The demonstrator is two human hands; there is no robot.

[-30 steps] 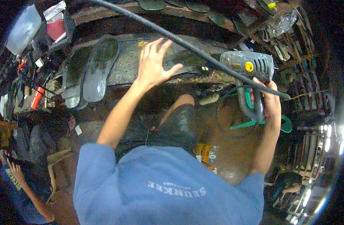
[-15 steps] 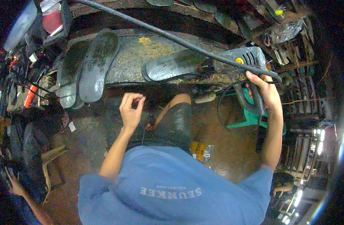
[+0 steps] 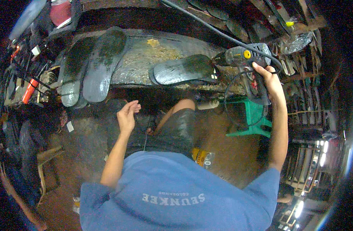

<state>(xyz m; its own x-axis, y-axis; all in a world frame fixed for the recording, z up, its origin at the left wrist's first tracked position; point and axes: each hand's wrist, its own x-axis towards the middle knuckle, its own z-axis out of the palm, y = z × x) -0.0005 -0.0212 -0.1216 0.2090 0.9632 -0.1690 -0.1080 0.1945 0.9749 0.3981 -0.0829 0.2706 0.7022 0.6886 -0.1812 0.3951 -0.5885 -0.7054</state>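
My right hand [image 3: 271, 79] is wrapped round the handle of a grey, drill-shaped corded power tool [image 3: 257, 56] with a yellow round mark on its side. The tool's dark front end points left, over the right end of a worn bench [image 3: 142, 57]. Just left of it, a short stack of black shoe soles [image 3: 184, 70] lies on the bench. My left hand [image 3: 127, 117] hovers in front of the bench edge, fingers loosely bent with their tips slightly apart, and nothing shows in it. Nearest to it are longer dark soles [image 3: 97, 81], overhanging the bench's left end.
A thick cable [image 3: 211, 30] crosses above the bench to the tool. On the floor below the tool stands a green plastic stool [image 3: 253, 115]. An orange cylinder [image 3: 30, 91] lies among clutter at left. Crowded racks [image 3: 305, 96] line the right side. A yellow container [image 3: 201, 157] sits beside my body.
The tool has tilted and shifted slightly up in my right hand, bringing its side into view, and the cable has swung right. My left hand moved slightly left, its fingers loosening from a curl.
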